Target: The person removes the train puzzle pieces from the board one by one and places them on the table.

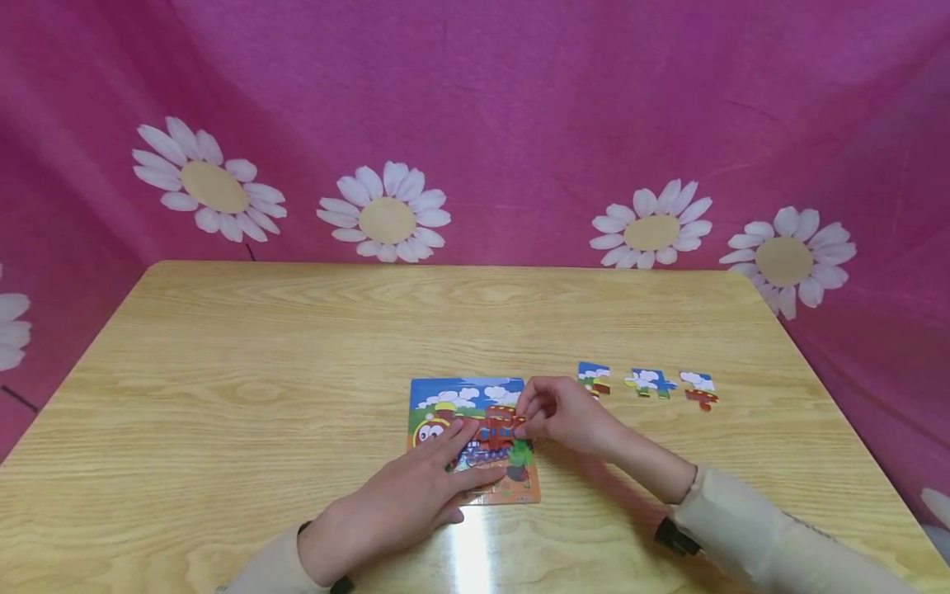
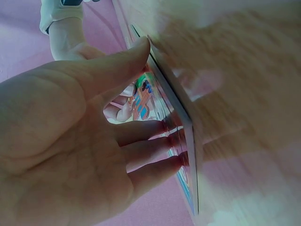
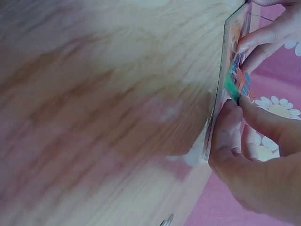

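Jigsaw puzzle point(image 1: 478, 398) with a cartoon train picture lies flat and face up near the front of the wooden table point(image 1: 297, 346), between both hands, presumably so that each can reach it easily. The left hand point(image 1: 411, 491) clasps nothing: its fingers extend, spread apart, over the left and middle of the picture, fingertips touching the surface, likely to keep the board from sliding. The right hand point(image 1: 567, 417) is bent at the puzzle's right edge, thumb and fingertips pinching a green, red and blue piece point(image 3: 233, 88). In the right wrist view that piece looks tilted up from the board, and the fine grip at its edge seems suited to something so thin; whether it touches its neighbours is too small to tell. Off to the right, three loose parts lie in a row on the tabletop: a corner-like part point(image 1: 594, 374) nearest the right hand, a cloud part point(image 1: 650, 381) in the middle and a white-and-red part point(image 1: 700, 389) farthest out, apart from one another, probably so that each picture can be seen. Behind hangs a pink cloth point(image 1: 505, 124) printed with daisies
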A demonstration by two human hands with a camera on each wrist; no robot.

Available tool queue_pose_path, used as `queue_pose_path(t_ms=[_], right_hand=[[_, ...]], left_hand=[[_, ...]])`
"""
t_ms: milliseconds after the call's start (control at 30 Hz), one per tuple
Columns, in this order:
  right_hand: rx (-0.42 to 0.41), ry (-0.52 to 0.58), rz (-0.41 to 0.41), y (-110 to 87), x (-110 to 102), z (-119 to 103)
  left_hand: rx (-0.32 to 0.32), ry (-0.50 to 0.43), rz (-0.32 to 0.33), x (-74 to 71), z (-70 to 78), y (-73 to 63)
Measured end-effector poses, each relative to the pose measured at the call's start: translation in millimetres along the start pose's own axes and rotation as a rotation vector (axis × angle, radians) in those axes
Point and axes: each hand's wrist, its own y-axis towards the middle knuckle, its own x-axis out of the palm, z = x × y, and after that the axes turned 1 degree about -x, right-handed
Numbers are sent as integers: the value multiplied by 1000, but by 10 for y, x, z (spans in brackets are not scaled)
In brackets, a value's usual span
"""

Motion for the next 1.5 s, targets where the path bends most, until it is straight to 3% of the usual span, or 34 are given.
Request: queue_pose_path(t_ms=[433, 1000, 1500], right_hand=[[-2, 5, 21, -84, -129, 53], [148, 58, 140, -583, -796, 444], [267, -117, 215, -1015, -1330, 799]], left_hand=[[14, 20, 0, 6, -9, -1], [6, 23, 18, 14, -10, -17], [0, 34, 14, 18, -3, -8]])
